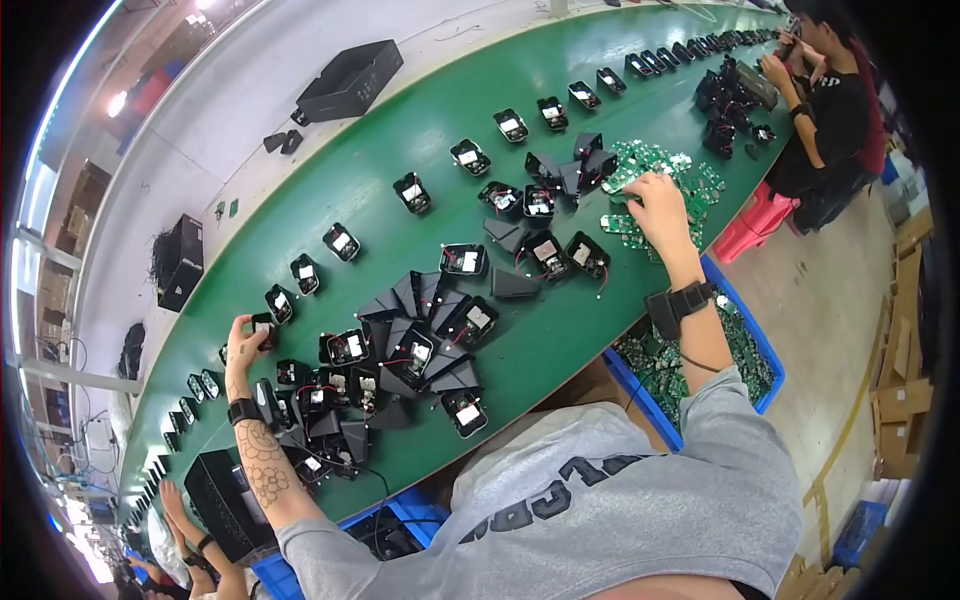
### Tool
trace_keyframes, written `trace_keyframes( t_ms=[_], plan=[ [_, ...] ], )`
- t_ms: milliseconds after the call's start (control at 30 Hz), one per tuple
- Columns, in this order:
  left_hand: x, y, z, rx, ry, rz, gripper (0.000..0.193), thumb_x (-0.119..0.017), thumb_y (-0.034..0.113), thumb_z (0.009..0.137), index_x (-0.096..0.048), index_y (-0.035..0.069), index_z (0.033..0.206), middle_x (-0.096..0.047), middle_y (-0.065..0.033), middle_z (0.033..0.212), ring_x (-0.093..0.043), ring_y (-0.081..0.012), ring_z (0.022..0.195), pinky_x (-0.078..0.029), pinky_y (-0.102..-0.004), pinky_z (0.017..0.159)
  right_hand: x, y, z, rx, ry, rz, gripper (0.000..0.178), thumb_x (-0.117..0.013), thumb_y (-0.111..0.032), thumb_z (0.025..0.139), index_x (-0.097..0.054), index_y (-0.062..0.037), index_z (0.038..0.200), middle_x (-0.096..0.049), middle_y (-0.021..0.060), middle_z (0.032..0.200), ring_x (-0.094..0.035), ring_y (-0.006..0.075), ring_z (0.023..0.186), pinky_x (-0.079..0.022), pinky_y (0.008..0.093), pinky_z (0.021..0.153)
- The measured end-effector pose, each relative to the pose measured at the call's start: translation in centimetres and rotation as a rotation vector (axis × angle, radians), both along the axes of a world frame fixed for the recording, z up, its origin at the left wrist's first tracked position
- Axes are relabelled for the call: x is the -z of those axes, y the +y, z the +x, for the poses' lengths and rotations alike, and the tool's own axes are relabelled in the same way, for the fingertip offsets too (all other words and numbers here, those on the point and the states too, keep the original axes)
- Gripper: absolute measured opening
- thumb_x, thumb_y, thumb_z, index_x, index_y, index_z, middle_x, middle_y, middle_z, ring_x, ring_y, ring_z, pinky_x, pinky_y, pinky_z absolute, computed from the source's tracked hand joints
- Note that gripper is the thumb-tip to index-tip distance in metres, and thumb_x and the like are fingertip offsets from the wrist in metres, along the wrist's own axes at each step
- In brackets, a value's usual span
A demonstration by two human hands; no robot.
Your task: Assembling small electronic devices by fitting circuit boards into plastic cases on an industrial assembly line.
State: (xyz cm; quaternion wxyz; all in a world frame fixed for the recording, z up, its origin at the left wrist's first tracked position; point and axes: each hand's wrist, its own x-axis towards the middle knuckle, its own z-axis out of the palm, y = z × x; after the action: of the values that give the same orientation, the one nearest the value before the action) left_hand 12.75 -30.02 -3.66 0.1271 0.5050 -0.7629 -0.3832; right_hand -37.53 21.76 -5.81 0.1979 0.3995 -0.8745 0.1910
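My left hand (pixel 243 347) is closed round a small black plastic housing (pixel 264 326) at the left end of the spaced row on the green table. Over on the right, my right hand (pixel 661 212) pinches a green circuit board (pixel 617 189) at the edge of a loose pile of circuit boards (pixel 705 186); its fingertips are partly hidden. Between my hands lies a heap of black housings (pixel 413 352), several with white-labelled parts and red wires inside. More open housings (pixel 551 257) sit close to the circuit boards.
A blue bin (pixel 768 352) of circuit boards stands below the table edge at my right; another blue bin (pixel 418 507) is at lower left. A black box (pixel 225 500) is at the left. Co-workers (pixel 835 95) sit far right and lower left. A black tray (pixel 350 82) lies beyond the table.
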Motion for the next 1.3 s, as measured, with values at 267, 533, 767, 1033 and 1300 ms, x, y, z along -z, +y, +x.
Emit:
trace_keyframes(
  t_ms=[267,533,767,1033,1300],
  plan=[
    [-8.3,9.8,-0.6,0.098,1.352,0.658,0.04,-0.047,0.009,0.098,-0.041,0.008,0.137,-0.049,-0.0091,0.133,-0.057,-0.0217,0.109,-0.056,-0.023,0.072,-1.4,-2.1,3.9,-0.281,-0.858,-0.931,0.02,-0.063,-0.011,0.091,-0.065,0.0027,0.105,-0.065,0.0041,0.091,-0.061,0.0102,0.073,-0.05,0.0243,0.057],
    [-7.0,31.9,-12.8,0.065,1.233,0.919,0.062,-0.055,0.004,0.084,-0.033,0.013,0.141,-0.054,-0.0177,0.121,-0.055,-0.036,0.117,-0.055,-0.0469,0.085,-4.3,-7.3,15.7,-0.476,-1.617,-0.95,0.046,-0.058,-0.006,0.091,-0.047,-0.0038,0.136,-0.062,0.0048,0.092,-0.057,0.0085,0.066,-0.051,0.0237,0.06],
    [-3.7,34.9,-14.3,0.07,1.081,0.836,0.059,-0.048,-0.002,0.089,-0.03,0.01,0.143,-0.052,-0.0169,0.125,-0.055,-0.0339,0.118,-0.057,-0.043,0.084,-4.2,-7.8,19.0,-0.58,-1.64,-0.808,0.052,-0.059,-0.003,0.088,-0.043,-0.003,0.138,-0.061,0.0055,0.095,-0.061,0.0129,0.079,-0.051,0.0259,0.072],
    [-3.1,34.8,-13.4,0.046,1.025,0.71,0.06,-0.051,-0.004,0.088,-0.032,0.009,0.143,-0.053,-0.0155,0.126,-0.057,-0.0324,0.116,-0.059,-0.0378,0.082,-4.4,-8.0,19.2,-0.633,-1.715,-0.766,0.048,-0.061,0.0,0.086,-0.049,-0.0011,0.133,-0.066,0.0063,0.095,-0.063,0.0131,0.082,-0.05,0.0251,0.069],
    [-3.4,34.7,-13.3,0.072,1.018,0.746,0.061,-0.052,-0.009,0.086,-0.035,0.009,0.141,-0.049,-0.0073,0.123,-0.055,-0.0192,0.112,-0.057,-0.0338,0.086,-3.6,-8.7,19.6,-0.66,-1.799,-0.634,0.036,-0.064,-0.003,0.084,-0.052,0.0012,0.117,-0.066,0.0113,0.098,-0.068,0.0199,0.086,-0.056,0.0278,0.071]
  ],
)
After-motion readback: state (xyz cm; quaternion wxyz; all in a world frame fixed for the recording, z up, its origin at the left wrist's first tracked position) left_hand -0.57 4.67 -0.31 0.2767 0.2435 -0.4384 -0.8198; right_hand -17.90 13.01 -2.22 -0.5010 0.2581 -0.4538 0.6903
